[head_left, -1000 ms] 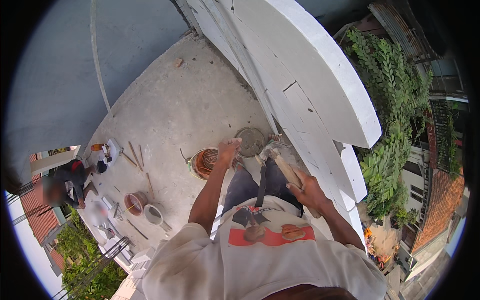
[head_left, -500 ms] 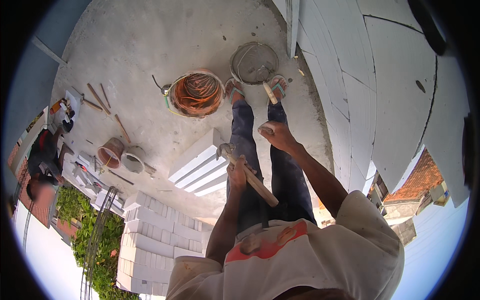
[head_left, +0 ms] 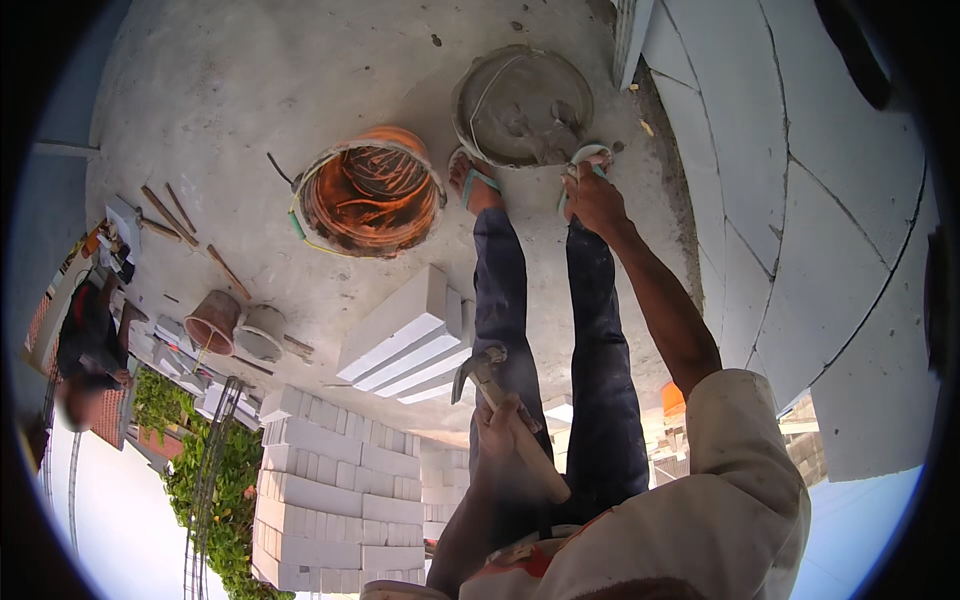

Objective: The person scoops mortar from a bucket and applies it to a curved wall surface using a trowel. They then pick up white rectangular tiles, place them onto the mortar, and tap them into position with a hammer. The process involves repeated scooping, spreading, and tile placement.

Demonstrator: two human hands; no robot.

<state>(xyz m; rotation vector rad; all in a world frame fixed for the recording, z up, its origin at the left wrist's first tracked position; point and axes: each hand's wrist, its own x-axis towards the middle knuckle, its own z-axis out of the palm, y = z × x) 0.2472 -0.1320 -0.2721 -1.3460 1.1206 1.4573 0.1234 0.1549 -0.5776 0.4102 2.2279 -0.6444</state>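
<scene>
My left hand (head_left: pixel 499 428) is closed round the wooden handle of a hammer (head_left: pixel 543 465). The hammer's metal head, smeared with grey, points up and away from me, over my left leg. Lower and farther off, my right hand (head_left: pixel 597 202) is closed on the handle of a trowel (head_left: pixel 570 172); most of the handle is hidden by the fingers. The trowel's blade rests in the wet grey mortar, coated so that its outline is hard to make out. A round, shallow tub (head_left: pixel 468 80) with a thin wire handle holds this mortar, just beyond my sandalled feet.
Left of my feet stands an orange-lined bucket (head_left: pixel 322 240). Pale blocks (head_left: pixel 395 335) lie by my left leg, with a tall block stack (head_left: pixel 335 480) behind. Two small buckets (head_left: pixel 213 320) and sticks (head_left: pixel 230 270) are farther left, near another person (head_left: pixel 90 325). A pale block wall (head_left: pixel 830 230) rises at right.
My right hand has reached down and forward from in front of my legs and taken hold of the trowel's handle. My left hand still holds the hammer, now lower in the picture.
</scene>
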